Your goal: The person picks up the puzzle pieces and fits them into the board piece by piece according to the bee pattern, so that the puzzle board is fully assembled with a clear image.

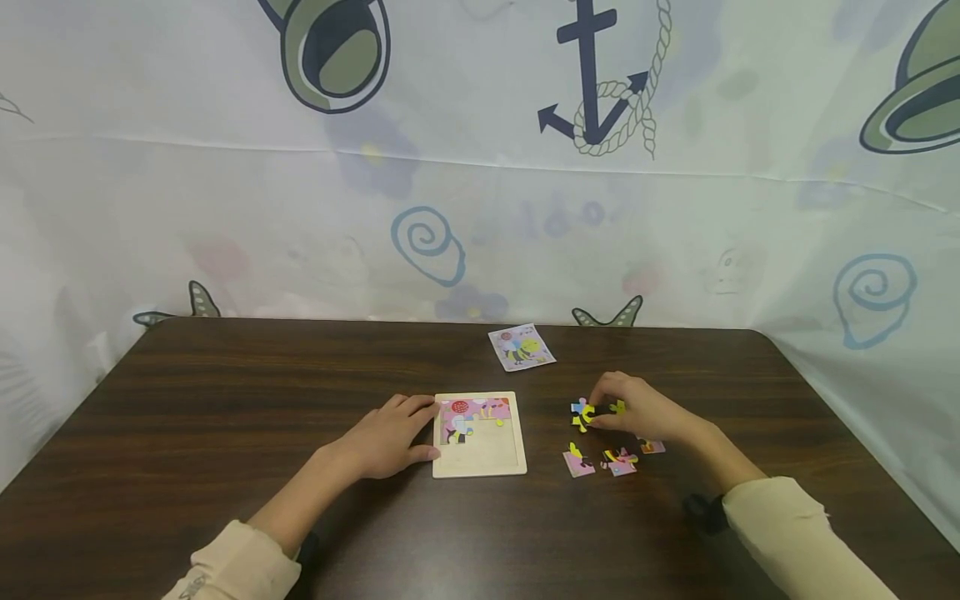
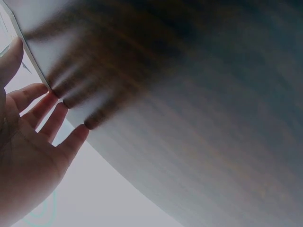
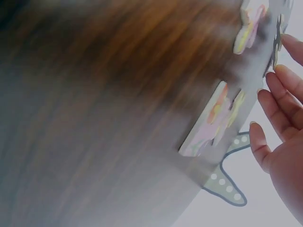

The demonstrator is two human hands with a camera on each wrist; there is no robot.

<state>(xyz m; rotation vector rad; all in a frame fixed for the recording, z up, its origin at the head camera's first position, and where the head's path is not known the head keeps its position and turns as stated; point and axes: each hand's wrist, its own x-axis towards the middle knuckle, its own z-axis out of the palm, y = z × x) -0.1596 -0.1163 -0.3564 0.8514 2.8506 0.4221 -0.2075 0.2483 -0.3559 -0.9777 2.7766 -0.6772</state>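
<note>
A square wooden puzzle tray (image 1: pixel 480 461) lies on the table, its upper and left parts filled with pink picture pieces. My left hand (image 1: pixel 390 437) rests at the tray's left edge, fingers spread and thumb near the lower corner. In the left wrist view the fingertips (image 2: pixel 86 126) touch down along the edge. To the right, my right hand (image 1: pixel 637 408) pinches a blue, yellow and black puzzle piece (image 1: pixel 581 418) between thumb and fingers. Another yellowish piece (image 1: pixel 617 407) is partly hidden under this hand.
Nearer the front lie loose puzzle pieces: a pink and yellow one (image 1: pixel 577 461), a multicoloured one (image 1: pixel 620 462) and a pink-orange one (image 1: pixel 652 447) beside the right wrist. A bee picture card (image 1: pixel 522 347) lies at the back of the dark table (image 1: pixel 225 400), before a printed curtain (image 1: pixel 300 233).
</note>
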